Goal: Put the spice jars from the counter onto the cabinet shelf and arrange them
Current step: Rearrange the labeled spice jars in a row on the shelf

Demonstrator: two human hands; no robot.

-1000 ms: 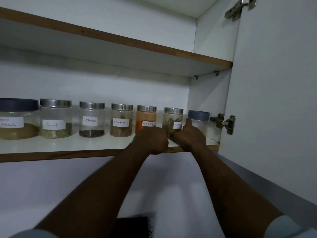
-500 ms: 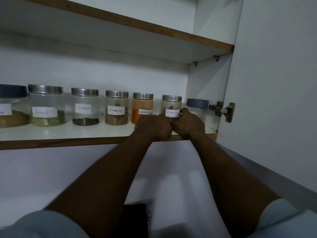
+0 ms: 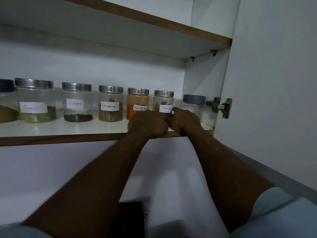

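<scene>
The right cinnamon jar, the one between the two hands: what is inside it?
Through the glass of the right cinnamon jar, brown pieces show above the label. The left hand and right hand cover its lower part, so how full it is cannot be seen.

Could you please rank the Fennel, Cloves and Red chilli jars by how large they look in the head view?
1. Fennel jar, clearly largest.
2. Cloves jar.
3. Red chilli jar, smallest; the left hand covers part of its base.
All stand in one row, but the wide-angle lens may skew this.
</scene>
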